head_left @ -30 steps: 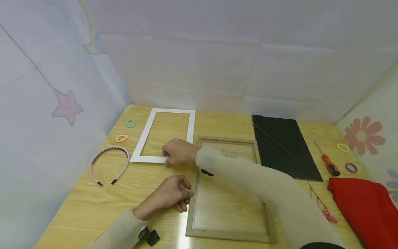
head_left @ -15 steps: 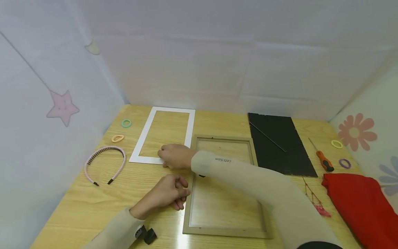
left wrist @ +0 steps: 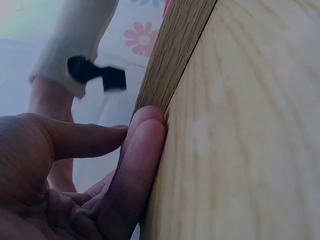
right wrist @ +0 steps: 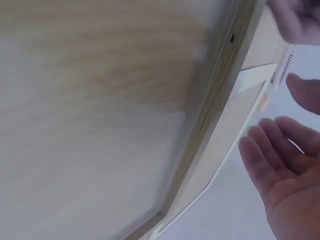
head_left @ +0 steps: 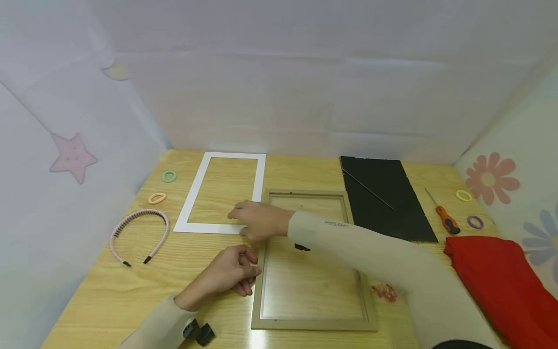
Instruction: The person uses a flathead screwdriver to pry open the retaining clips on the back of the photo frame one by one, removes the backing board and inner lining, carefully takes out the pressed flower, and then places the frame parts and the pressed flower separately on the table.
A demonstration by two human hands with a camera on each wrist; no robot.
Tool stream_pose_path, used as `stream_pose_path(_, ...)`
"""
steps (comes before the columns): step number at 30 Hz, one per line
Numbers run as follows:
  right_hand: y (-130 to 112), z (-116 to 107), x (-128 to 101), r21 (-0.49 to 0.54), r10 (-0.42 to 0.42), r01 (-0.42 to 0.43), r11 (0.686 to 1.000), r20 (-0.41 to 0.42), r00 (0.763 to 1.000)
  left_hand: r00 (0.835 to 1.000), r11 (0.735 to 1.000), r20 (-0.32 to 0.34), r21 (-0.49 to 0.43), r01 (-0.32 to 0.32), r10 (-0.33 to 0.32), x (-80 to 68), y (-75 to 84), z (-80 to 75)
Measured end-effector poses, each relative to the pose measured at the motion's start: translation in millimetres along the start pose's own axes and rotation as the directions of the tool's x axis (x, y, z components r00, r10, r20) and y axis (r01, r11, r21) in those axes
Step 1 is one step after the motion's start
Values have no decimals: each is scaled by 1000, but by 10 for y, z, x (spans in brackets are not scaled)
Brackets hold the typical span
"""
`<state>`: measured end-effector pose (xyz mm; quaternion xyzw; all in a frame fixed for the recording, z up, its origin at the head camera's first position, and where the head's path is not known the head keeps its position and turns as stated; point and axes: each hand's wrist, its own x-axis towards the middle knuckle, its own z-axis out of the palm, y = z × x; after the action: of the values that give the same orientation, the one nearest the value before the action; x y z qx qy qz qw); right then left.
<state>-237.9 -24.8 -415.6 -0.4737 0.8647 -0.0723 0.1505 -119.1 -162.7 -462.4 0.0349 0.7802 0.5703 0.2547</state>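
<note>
right hand (head_left: 257, 219): fingers loosely spread, holding nothing, hovering over the near right corner of the white rectangular card mat (head_left: 220, 192)
left hand (head_left: 230, 271): loosely curled, empty, fingertips against the left rail of the light wooden picture frame (head_left: 311, 260)
mat: flat, desk's far left
frame: desk's near middle

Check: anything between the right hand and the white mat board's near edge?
Nothing visible. The right hand is already at the near right corner of the white mat board, fingers open over its edge. The wooden frame lies beside it to the right, not between them. Actual contact cannot be told.
</note>
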Motion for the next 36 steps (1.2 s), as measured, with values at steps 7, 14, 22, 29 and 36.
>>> stream_pose_path(7,332,94,-1060,256,167,-82,963,-333,928,1000,997,-29,78,1,2,-88,-8,69)
stream_pose_path(14,554,367,-2220,347,479,-351,869,-414,774,1000,999,-15,35,-19,19,-332,-21,92)
stream_pose_path(22,373,636,-2694,304,568,-493,815,-252,784,994,986,-86,156,-57,71,-466,8,196)
stream_pose_path(29,276,680,-2756,337,618,-534,775,-228,753,987,987,-152,159,-28,52,-457,66,318)
stream_pose_path(36,274,689,-2878,438,661,-543,717,-181,728,985,999,-168,-21,-34,30,-458,124,398)
